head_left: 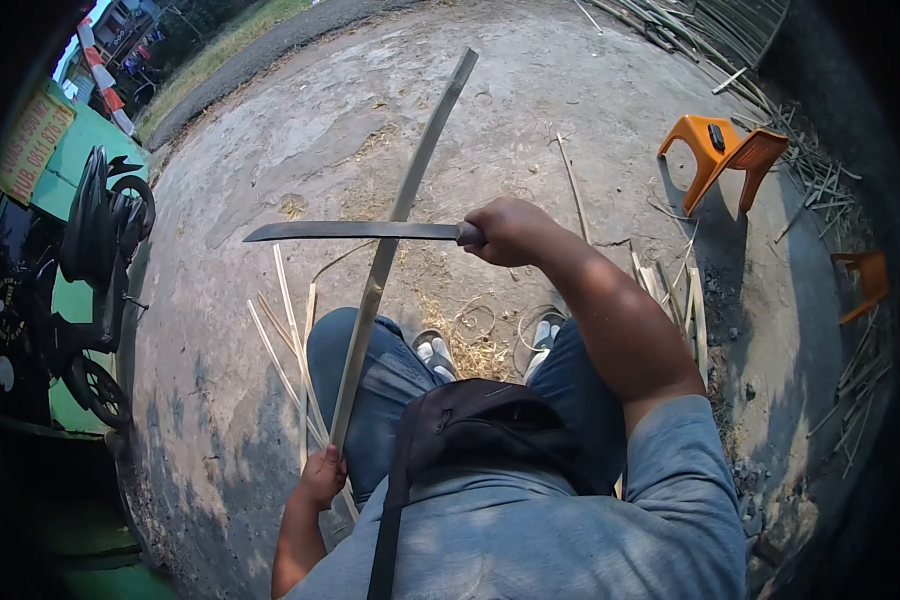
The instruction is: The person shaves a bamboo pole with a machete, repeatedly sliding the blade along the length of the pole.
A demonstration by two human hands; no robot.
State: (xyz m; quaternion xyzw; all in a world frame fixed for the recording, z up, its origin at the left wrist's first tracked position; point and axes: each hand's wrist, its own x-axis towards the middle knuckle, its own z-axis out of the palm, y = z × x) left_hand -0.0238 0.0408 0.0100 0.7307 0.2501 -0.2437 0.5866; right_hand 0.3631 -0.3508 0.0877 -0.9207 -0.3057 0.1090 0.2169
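My right hand (511,232) is closed round the handle of a machete (355,231), whose long dark blade points left. The blade lies across a long bamboo strip (410,180), overlapping it in this view. My left hand (322,477) grips the strip's near end beside my left thigh. From there the strip rises over my left knee and away to the upper middle. A knot shows on it a little below the blade.
Bamboo strips (280,330) lean by my left leg, and others (697,320) lie right of my right leg. Shavings (480,355) cover the ground between my feet. An orange plastic chair (705,150) with a small black object stands at the right. A motorcycle (95,270) is parked at left.
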